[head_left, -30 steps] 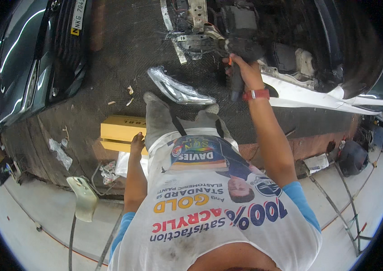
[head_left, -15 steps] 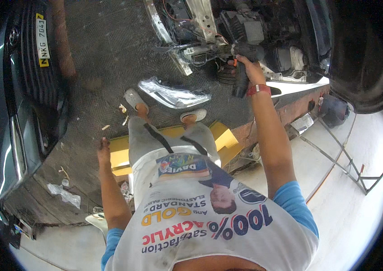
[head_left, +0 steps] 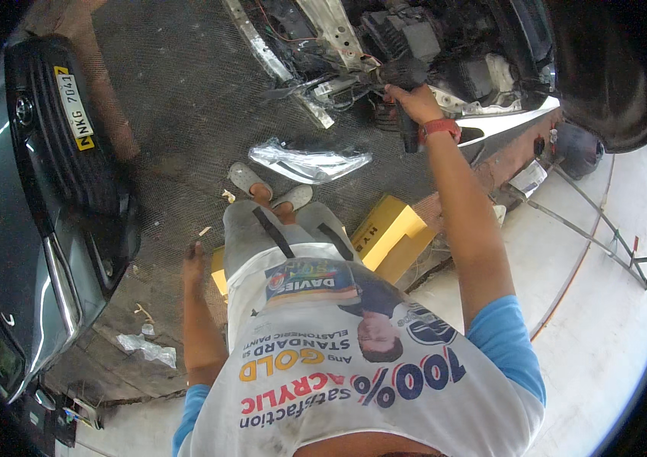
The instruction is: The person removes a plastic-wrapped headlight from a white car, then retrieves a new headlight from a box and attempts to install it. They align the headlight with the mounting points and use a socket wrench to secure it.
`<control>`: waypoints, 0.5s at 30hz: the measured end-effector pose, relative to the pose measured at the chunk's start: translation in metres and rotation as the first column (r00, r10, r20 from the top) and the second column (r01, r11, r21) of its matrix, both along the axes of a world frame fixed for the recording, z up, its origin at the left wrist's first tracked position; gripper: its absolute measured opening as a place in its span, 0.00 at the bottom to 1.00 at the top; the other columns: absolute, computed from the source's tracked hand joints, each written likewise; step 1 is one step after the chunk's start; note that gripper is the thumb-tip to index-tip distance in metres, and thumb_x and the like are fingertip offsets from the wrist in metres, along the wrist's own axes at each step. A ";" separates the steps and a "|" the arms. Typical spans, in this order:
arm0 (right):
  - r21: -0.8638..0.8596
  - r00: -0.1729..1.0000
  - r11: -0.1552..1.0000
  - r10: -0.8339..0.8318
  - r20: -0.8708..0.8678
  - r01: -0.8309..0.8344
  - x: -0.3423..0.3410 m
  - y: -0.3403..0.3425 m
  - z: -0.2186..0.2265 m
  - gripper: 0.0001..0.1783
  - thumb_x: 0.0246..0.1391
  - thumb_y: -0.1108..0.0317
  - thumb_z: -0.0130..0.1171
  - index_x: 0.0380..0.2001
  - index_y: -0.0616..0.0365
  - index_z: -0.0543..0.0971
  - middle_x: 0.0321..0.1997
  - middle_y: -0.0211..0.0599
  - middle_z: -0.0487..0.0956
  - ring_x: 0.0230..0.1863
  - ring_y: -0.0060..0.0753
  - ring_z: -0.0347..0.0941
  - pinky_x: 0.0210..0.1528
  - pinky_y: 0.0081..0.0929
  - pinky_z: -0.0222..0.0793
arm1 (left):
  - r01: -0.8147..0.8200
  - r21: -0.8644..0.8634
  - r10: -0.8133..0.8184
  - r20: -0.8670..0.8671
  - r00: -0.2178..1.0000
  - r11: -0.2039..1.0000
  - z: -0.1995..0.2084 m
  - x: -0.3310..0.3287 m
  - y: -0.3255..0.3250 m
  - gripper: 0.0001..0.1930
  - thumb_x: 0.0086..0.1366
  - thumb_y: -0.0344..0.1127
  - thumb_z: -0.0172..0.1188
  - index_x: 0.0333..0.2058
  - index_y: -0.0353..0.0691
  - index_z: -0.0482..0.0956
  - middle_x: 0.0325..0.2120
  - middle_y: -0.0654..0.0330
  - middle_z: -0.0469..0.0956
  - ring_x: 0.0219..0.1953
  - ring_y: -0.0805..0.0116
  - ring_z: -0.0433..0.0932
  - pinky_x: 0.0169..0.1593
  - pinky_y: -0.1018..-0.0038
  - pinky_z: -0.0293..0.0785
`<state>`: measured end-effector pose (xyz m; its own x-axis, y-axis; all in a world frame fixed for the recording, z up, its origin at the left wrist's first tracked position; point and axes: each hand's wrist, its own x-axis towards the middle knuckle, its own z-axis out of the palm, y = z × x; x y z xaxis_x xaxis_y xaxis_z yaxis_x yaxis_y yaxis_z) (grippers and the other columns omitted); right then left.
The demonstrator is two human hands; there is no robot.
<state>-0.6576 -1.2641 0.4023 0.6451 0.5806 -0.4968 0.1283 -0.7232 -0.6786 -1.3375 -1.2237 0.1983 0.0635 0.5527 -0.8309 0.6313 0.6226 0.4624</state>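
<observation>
My right hand (head_left: pixel 416 104) is closed round the grip of a black cordless drill (head_left: pixel 409 133). The drill's dark body lies level at the opened front end of a car, close to a metal bracket and wiring (head_left: pixel 331 90); its tip is lost among the dark parts. My left hand (head_left: pixel 195 259) hangs low at my side, away from any part. It seems empty with loose fingers, though it shows small. On the dark mat before my feet lies a clear headlight (head_left: pixel 312 161), partly in plastic wrap.
A dark green car (head_left: pixel 72 175) stands at the left. Behind my legs lies a yellow cardboard box (head_left: pixel 392 236). At the right are a metal stand (head_left: pixel 590 221) and a dark rounded object (head_left: pixel 579 151). Crumpled clear plastic (head_left: pixel 148 350) lies at lower left.
My view has shifted with my body, and my feet have moved closer together. My right hand still grips the drill at the car's front; my left hand still hangs down.
</observation>
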 end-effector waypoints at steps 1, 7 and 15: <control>-0.007 0.996 0.997 0.076 0.039 -0.076 0.001 0.001 0.000 0.17 0.56 0.63 0.67 0.41 0.67 0.81 0.34 0.43 0.86 0.31 0.33 0.84 0.32 0.35 0.79 | 0.009 0.007 -0.009 0.018 1.000 1.000 0.005 0.005 -0.001 0.36 0.70 0.59 0.58 0.58 0.27 0.72 0.50 0.48 0.78 0.52 0.59 0.76 0.57 0.67 0.70; -0.385 0.922 0.856 0.386 0.035 -0.344 0.068 0.016 -0.011 0.21 0.51 0.53 0.71 0.41 0.58 0.86 0.34 0.39 0.87 0.29 0.34 0.82 0.44 0.40 0.78 | -0.139 0.065 0.126 0.174 0.977 0.988 0.034 0.044 -0.013 0.38 0.70 0.60 0.58 0.60 0.27 0.71 0.52 0.49 0.79 0.52 0.60 0.76 0.56 0.67 0.70; -0.383 0.929 0.864 0.367 0.037 -0.326 0.040 0.016 -0.003 0.30 0.43 0.50 0.74 0.45 0.58 0.83 0.47 0.40 0.84 0.47 0.37 0.79 0.52 0.35 0.73 | -0.152 0.134 0.145 0.057 0.988 0.979 0.015 0.085 0.030 0.38 0.70 0.59 0.57 0.61 0.25 0.70 0.49 0.46 0.80 0.52 0.57 0.78 0.56 0.67 0.71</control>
<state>-0.6180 -1.2481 0.3989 0.4960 0.5678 -0.6570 0.4727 -0.8112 -0.3443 -1.2523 -1.1937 0.2131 0.0094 0.6675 -0.7445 0.5122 0.6363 0.5769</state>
